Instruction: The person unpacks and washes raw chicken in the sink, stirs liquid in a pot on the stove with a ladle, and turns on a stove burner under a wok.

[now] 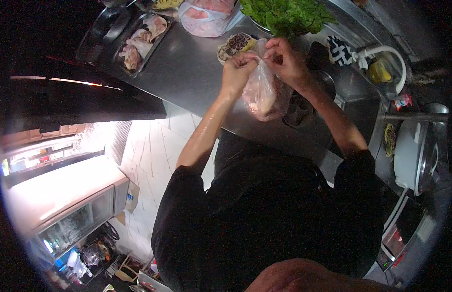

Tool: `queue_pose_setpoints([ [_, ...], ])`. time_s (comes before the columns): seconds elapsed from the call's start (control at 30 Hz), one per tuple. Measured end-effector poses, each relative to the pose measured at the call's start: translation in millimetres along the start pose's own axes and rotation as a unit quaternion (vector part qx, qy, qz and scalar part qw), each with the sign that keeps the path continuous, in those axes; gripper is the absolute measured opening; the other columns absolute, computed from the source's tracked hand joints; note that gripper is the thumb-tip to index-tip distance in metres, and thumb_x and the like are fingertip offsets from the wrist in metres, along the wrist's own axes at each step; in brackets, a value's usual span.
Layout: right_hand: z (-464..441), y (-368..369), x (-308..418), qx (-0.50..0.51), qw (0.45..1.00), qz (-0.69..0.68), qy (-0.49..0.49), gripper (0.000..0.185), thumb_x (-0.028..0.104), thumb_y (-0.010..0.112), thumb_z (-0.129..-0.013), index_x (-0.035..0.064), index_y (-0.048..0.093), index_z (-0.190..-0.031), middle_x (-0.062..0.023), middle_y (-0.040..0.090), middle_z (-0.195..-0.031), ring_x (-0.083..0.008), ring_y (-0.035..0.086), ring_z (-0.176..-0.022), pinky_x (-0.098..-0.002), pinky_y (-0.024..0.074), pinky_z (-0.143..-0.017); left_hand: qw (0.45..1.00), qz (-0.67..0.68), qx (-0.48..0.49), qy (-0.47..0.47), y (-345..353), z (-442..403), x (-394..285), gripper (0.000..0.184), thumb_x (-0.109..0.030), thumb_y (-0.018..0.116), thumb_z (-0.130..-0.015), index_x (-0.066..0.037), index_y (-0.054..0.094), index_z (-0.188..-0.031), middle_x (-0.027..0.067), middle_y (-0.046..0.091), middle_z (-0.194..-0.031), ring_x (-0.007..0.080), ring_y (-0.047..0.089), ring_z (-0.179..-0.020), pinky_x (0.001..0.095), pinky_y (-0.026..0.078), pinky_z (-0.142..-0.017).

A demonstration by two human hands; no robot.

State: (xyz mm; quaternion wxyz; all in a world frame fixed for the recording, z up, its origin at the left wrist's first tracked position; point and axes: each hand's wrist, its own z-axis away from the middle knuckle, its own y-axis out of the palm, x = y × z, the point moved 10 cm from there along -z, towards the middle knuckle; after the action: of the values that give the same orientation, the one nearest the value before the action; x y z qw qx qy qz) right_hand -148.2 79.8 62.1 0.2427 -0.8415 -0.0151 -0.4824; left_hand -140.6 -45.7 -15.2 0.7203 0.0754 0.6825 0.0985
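A clear plastic bag point(265, 95) of what looks like raw meat rests near the front edge of the metal counter, its neck gathered upward. My left hand point(239, 72) pinches the neck from the left side. On the other side of the neck, my right hand point(283, 61) has its fingers curled in a pinch at the plastic. The exact fold between the fingertips is too small to make out. Just behind my left hand lies a yellowish sponge-like thing point(237, 45) with dark specks.
A tray point(147, 54) with raw chicken pieces stands at the left of the counter point(187, 68). Behind are another bag of meat point(206, 17) and a heap of green leaves point(289, 17). A sink point(359, 109) with a white hose point(403, 68) lies to the right.
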Motion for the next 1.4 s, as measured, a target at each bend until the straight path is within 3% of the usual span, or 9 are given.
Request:
queue_pose_setpoints([
  [0.37, 6.0, 5.3, 9.0, -0.032, 0.993, 0.112, 0.002, 0.041, 0.000, 0.062, -0.076, 0.0060, 0.042, -0.110, -0.0036, 0.054, -0.076, -0.0125, 0.053, -0.064, -0.0265, 0.0447, -0.062, 0.989, -0.113, -0.056, 0.074, -2.1, 13.0, -16.4, 0.008, -0.005, 0.062, -0.075, 0.000, 0.062, -0.082, 0.0058, 0.064, -0.075, 0.0099, 0.058, -0.066, 0.0245, 0.046, -0.062],
  [0.47, 5.9, 8.9, 2.9, -0.027, 0.995, 0.101, -0.003, 0.040, -0.002, 0.062, -0.075, 0.0065, 0.041, -0.109, -0.0042, 0.052, -0.077, -0.0133, 0.053, -0.066, -0.0273, 0.0450, -0.063, 0.940, -0.301, -0.076, 0.139, 4.3, 18.9, -46.3, 0.012, -0.007, 0.063, -0.074, -0.002, 0.063, -0.084, 0.0105, 0.064, -0.074, 0.0156, 0.061, -0.062, 0.0284, 0.048, -0.061],
  [0.67, 2.2, 6.5, 6.8, -0.007, 0.989, 0.143, -0.036, 0.036, -0.001, 0.060, -0.077, 0.0060, 0.042, -0.108, -0.0083, 0.053, -0.084, -0.0188, 0.056, -0.074, -0.0312, 0.0460, -0.067, 0.921, -0.334, 0.055, 0.192, 19.6, 10.6, -69.7, 0.012, -0.012, 0.065, -0.073, -0.005, 0.066, -0.081, 0.0127, 0.063, -0.066, 0.0279, 0.064, -0.063, 0.0335, 0.050, -0.061],
  [0.87, -5.6, 18.8, 24.3, 0.051, 0.968, 0.239, -0.058, 0.032, 0.004, 0.062, -0.078, 0.0058, 0.043, -0.104, -0.0119, 0.054, -0.087, -0.0281, 0.058, -0.077, -0.0368, 0.0467, -0.069, 0.787, -0.587, 0.064, 0.179, 28.8, 0.2, -70.4, 0.021, -0.024, 0.070, -0.068, -0.005, 0.068, -0.076, 0.0199, 0.062, -0.070, 0.0345, 0.062, -0.067, 0.0408, 0.050, -0.063],
  [1.0, -2.9, 23.0, 25.2, 0.040, 0.956, 0.257, -0.139, 0.031, 0.004, 0.062, -0.077, 0.0057, 0.043, -0.102, -0.0124, 0.055, -0.086, -0.0294, 0.058, -0.077, -0.0374, 0.0470, -0.068, 0.843, -0.486, 0.069, 0.219, 21.4, -9.1, -49.2, 0.026, -0.025, 0.071, -0.066, -0.001, 0.066, -0.075, 0.0226, 0.060, -0.067, 0.0367, 0.061, -0.065, 0.0412, 0.050, -0.063],
  [1.07, -0.6, 22.2, 10.3, 0.060, 0.970, 0.229, -0.059, 0.033, 0.005, 0.063, -0.077, 0.0057, 0.043, -0.103, -0.0110, 0.055, -0.085, -0.0258, 0.058, -0.076, -0.0352, 0.0468, -0.068, 0.878, -0.430, 0.056, 0.201, 16.8, -7.5, -42.4, 0.028, -0.024, 0.071, -0.066, 0.002, 0.064, -0.073, 0.0233, 0.059, -0.064, 0.0359, 0.061, -0.061, 0.0399, 0.049, -0.061],
  [1.17, 3.3, 15.6, 1.5, 0.039, 0.985, 0.169, -0.010, 0.035, 0.005, 0.065, -0.076, 0.0058, 0.043, -0.104, -0.0069, 0.055, -0.084, -0.0184, 0.057, -0.076, -0.0310, 0.0460, -0.069, 0.939, -0.314, 0.060, 0.124, 4.3, -9.5, -15.4, 0.024, -0.019, 0.069, -0.069, 0.003, 0.062, -0.075, 0.0170, 0.061, -0.062, 0.0236, 0.060, -0.056, 0.0333, 0.048, -0.058],
  [1.27, 8.9, 13.9, -24.2, 0.000, 0.998, 0.064, 0.024, 0.039, 0.005, 0.066, -0.076, 0.0058, 0.042, -0.107, -0.0028, 0.054, -0.086, -0.0117, 0.055, -0.078, -0.0271, 0.0446, -0.072, 0.973, -0.218, 0.055, 0.054, 0.8, -5.9, 1.1, 0.009, -0.008, 0.063, -0.078, -0.002, 0.062, -0.085, -0.0023, 0.059, -0.072, 0.0041, 0.051, -0.065, 0.0207, 0.042, -0.058],
  [1.4, 9.1, 10.9, -39.6, 0.000, 0.995, 0.089, 0.038, 0.043, 0.001, 0.065, -0.076, 0.0050, 0.039, -0.110, -0.0023, 0.055, -0.090, -0.0092, 0.054, -0.082, -0.0248, 0.0440, -0.074, 0.986, -0.150, 0.042, 0.058, 0.3, -2.3, 5.1, 0.016, -0.009, 0.064, -0.075, 0.001, 0.061, -0.087, 0.0033, 0.061, -0.072, 0.0079, 0.054, -0.063, 0.0250, 0.045, -0.059],
])
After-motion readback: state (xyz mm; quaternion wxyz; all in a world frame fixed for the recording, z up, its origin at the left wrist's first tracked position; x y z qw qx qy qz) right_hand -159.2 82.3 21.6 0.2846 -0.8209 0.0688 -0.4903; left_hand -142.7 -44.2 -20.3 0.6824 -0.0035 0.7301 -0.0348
